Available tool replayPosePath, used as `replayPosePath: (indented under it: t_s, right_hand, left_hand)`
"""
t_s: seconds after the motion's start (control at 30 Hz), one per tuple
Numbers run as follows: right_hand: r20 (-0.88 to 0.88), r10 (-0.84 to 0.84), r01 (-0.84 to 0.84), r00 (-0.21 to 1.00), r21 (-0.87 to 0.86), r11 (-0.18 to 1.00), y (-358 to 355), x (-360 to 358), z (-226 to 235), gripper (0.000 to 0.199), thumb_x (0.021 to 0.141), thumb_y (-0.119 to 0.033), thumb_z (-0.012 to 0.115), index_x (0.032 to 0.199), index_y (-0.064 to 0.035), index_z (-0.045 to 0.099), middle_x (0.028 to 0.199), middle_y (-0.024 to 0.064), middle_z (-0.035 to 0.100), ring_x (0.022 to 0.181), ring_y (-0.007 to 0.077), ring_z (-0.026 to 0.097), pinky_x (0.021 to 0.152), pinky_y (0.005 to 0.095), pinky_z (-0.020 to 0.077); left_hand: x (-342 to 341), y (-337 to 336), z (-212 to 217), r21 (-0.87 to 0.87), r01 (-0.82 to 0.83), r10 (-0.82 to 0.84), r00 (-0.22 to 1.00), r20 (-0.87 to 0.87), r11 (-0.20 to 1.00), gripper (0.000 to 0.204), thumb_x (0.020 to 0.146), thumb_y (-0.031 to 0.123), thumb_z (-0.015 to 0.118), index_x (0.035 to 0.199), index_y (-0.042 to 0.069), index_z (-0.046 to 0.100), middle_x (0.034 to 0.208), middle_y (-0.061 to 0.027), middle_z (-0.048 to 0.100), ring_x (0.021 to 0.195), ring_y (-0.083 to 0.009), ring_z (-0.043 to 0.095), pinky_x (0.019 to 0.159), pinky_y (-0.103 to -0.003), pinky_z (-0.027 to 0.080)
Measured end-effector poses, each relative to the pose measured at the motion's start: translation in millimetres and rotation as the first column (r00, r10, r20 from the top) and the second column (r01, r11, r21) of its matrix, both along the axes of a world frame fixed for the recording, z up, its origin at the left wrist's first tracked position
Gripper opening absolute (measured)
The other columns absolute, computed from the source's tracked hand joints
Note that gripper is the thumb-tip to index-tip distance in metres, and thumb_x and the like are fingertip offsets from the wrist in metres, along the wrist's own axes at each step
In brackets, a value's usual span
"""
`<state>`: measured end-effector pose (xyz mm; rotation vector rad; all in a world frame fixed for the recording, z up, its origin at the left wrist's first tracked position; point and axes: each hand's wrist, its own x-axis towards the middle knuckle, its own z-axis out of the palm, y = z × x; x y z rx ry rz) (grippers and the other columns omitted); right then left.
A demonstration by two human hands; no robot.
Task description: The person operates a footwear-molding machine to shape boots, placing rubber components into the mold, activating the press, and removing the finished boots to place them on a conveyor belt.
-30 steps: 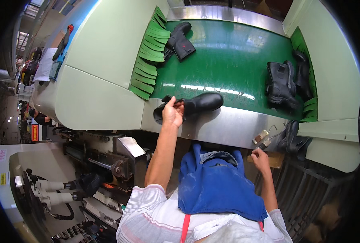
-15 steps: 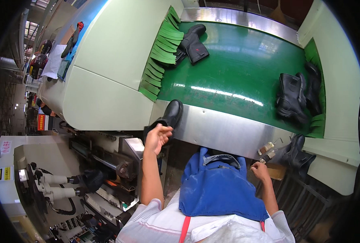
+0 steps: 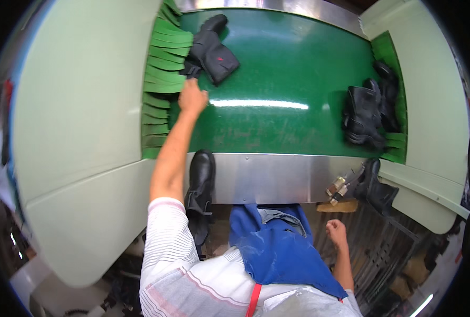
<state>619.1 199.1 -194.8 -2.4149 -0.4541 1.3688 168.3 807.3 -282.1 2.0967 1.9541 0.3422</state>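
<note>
My left hand [image 3: 193, 99] reaches over the green conveyor belt [image 3: 277, 68], its fingers closed at the edge of a dark boot [image 3: 191, 70] partly covered by the green strip curtain [image 3: 163, 68]. Just beyond it, another black boot [image 3: 217, 59] with a small red mark lies on its side. Under my left forearm, a black boot [image 3: 202, 171] rests across the steel ledge, its toe toward the belt. My right hand [image 3: 336, 232] hangs low beside my blue apron [image 3: 277, 248], fingers curled, with nothing visible in it.
At the belt's right end, black boots [image 3: 363, 116] lie by another green curtain [image 3: 396, 95]. One more black boot [image 3: 375, 187] sits at the right of the steel ledge [image 3: 277, 177], beside a small metal fitting [image 3: 337, 189]. Pale machine housings [image 3: 81, 116] flank the belt.
My left hand has moved from the boot on the ledge forward to the boot at the left curtain. The view has shifted left. My right hand has drawn back from the ledge fitting.
</note>
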Motion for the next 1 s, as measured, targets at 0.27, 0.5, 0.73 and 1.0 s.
replayPosePath:
  t_s: [0.27,0.5,0.73,1.0]
  right_hand:
    - [0.005,-0.346,0.333,0.938,-0.280,0.900,-137,-100,57,0.010,0.097,-0.008,0.061,0.093,-0.0022,0.068,0.075,0.0051,0.066,0.064,0.0159,0.061,0.057,0.0317,0.0487]
    - [-0.088,-0.074,0.038,0.993,-0.357,0.933,-118,-115,45,0.010,0.097,-0.007,0.061,0.094,-0.0027,0.069,0.077,0.0032,0.066,0.065,0.0153,0.061,0.060,0.0316,0.0500]
    - [-0.125,-0.064,0.054,0.990,-0.087,0.995,-38,-51,-8,0.014,0.096,-0.013,0.065,0.102,-0.0025,0.070,0.084,0.0022,0.069,0.070,0.0109,0.065,0.064,0.0267,0.0534]
    - [0.064,0.323,-0.328,0.944,0.261,0.908,74,-22,-2,0.024,0.093,-0.013,0.067,0.111,0.0017,0.069,0.084,0.0098,0.072,0.080,0.0173,0.069,0.076,0.0331,0.0555]
  left_hand:
    - [-31,93,-63,-0.089,-0.113,0.064,0.900,-0.430,0.990,0.034,0.090,0.035,0.071,0.110,0.009,0.072,0.122,-0.0140,0.068,0.116,-0.0348,0.064,0.092,-0.048,0.057]
    - [-42,109,-62,-0.240,-0.188,0.115,0.951,-0.287,0.952,0.035,0.091,0.029,0.056,0.100,0.006,0.079,0.110,-0.0212,0.076,0.104,-0.0410,0.072,0.089,-0.050,0.058]
    - [-39,88,24,-0.401,-0.010,-0.046,0.990,-0.131,0.916,0.051,0.097,0.044,0.052,0.113,0.001,0.075,0.122,-0.0277,0.069,0.117,-0.0471,0.064,0.100,-0.053,0.051]
    - [-27,-30,148,-0.515,0.052,0.077,0.971,0.226,0.855,0.050,0.095,0.043,0.062,0.082,-0.004,0.073,0.071,-0.0165,0.071,0.067,-0.0292,0.070,0.070,-0.044,0.055]
